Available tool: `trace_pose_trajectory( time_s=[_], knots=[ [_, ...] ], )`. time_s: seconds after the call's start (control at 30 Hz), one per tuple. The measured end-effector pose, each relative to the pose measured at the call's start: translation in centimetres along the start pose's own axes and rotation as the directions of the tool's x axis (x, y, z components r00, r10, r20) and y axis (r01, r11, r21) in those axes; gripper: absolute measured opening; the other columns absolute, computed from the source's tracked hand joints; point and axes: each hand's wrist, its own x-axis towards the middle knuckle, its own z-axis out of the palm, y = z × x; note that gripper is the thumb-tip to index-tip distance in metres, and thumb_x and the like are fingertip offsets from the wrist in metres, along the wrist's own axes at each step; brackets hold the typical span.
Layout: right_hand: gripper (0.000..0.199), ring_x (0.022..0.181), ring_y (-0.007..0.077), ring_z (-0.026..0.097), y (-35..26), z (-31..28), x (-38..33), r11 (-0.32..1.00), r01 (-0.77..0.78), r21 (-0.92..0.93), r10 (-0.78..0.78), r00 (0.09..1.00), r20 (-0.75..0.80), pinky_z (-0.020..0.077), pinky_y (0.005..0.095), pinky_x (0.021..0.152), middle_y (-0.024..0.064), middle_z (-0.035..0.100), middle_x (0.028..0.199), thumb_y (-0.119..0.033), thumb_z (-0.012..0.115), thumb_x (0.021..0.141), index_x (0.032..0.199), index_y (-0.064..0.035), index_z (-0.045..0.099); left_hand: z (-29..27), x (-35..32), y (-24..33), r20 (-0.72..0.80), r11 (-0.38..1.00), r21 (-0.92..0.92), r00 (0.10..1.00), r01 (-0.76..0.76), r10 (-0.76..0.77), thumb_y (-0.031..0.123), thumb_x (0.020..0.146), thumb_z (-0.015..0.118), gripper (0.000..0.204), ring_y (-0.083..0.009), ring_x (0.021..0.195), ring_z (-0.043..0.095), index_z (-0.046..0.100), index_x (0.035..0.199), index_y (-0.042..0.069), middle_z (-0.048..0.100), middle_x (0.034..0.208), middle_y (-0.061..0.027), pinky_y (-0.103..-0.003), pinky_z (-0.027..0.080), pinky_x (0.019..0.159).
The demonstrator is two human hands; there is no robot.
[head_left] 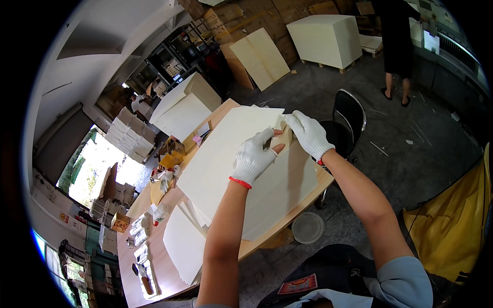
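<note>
A stack of large white sheets point(215, 154) lies on the wooden table in front of me. At its right side an edge of the sheets bends upward. My right hand point(309, 135), in a white knitted glove with a red cuff, is closed over this raised edge, its fingertips partly hidden. My left hand point(254, 156) wears a matching glove with the thumb and index fingertips bare. These two fingers stand apart, close against the bent paper. A smaller pile of white sheets point(179, 244) lies nearer me, slightly fanned.
Tools and small items lie along the left of the wooden table point(172, 200). A black chair point(345, 126) stands beyond its right edge, a round bucket point(308, 228) below. Large paper stacks point(326, 41) stand behind. Another person point(396, 46) stands at far right; yellow cloth point(447, 220) hangs at right.
</note>
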Motion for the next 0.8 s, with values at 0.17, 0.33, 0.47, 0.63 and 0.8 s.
trace_pose_trajectory(
  time_s=[0.17,0.33,0.47,0.63,0.8],
  knots=[
    [0.053,0.090,0.0475,0.067,0.1,0.4,0.0,1.000,0.019,0.022,-0.019,1.000,-0.015,0.0477,0.0578,0.079,0.0250,0.071,0.090,-0.054,0.039,0.109,0.105,-0.0080,0.063,0.5,0.1,-1.0,-0.110,0.994,-0.016,0.989,-0.104,0.101,0.018,0.094,0.077,0.033,-0.0126,0.067,0.051,0.075,0.127,0.012,0.053,0.073,-0.0015,-0.033,0.050,0.068],
    [0.051,0.090,0.0477,0.067,-0.3,-0.1,0.0,1.000,-0.015,-0.005,0.015,0.999,0.038,0.0476,0.0580,0.079,0.0251,0.071,0.090,-0.054,0.040,0.109,0.104,-0.0077,0.062,0.7,0.1,-1.5,-0.158,0.988,-0.051,0.978,-0.149,0.139,0.017,0.097,0.072,0.032,-0.0137,0.074,0.059,0.074,0.128,0.013,0.059,0.077,-0.0037,-0.033,0.051,0.073],
    [0.050,0.090,0.0477,0.067,-0.1,0.1,0.1,1.000,-0.002,-0.001,0.002,1.000,0.030,0.0476,0.0580,0.078,0.0257,0.071,0.089,-0.053,0.041,0.109,0.105,-0.0077,0.061,1.3,0.6,-2.8,-0.220,0.969,0.009,0.945,-0.245,0.241,0.017,0.098,0.071,0.030,-0.0159,0.078,0.065,0.074,0.128,0.014,0.067,0.084,-0.0067,-0.035,0.053,0.075],
    [0.050,0.090,0.0477,0.067,0.4,0.5,0.1,1.000,-0.017,0.007,0.017,1.000,0.006,0.0476,0.0578,0.078,0.0262,0.071,0.089,-0.053,0.041,0.109,0.106,-0.0078,0.062,0.5,0.1,-0.8,-0.049,0.997,0.014,0.996,-0.080,0.081,0.020,0.098,0.071,0.029,-0.0202,0.076,0.068,0.073,0.127,0.015,0.070,0.089,-0.0094,-0.037,0.054,0.076],
    [0.050,0.090,0.0469,0.067,0.1,0.0,0.1,0.999,-0.038,0.002,0.038,0.998,0.040,0.0480,0.0572,0.079,0.0254,0.071,0.090,-0.053,0.042,0.109,0.107,-0.0081,0.062,0.3,0.0,-0.6,-0.048,0.996,0.001,0.994,-0.093,0.093,0.017,0.098,0.072,0.031,-0.0174,0.070,0.067,0.073,0.129,0.014,0.071,0.088,-0.0089,-0.035,0.054,0.073]
  ],
)
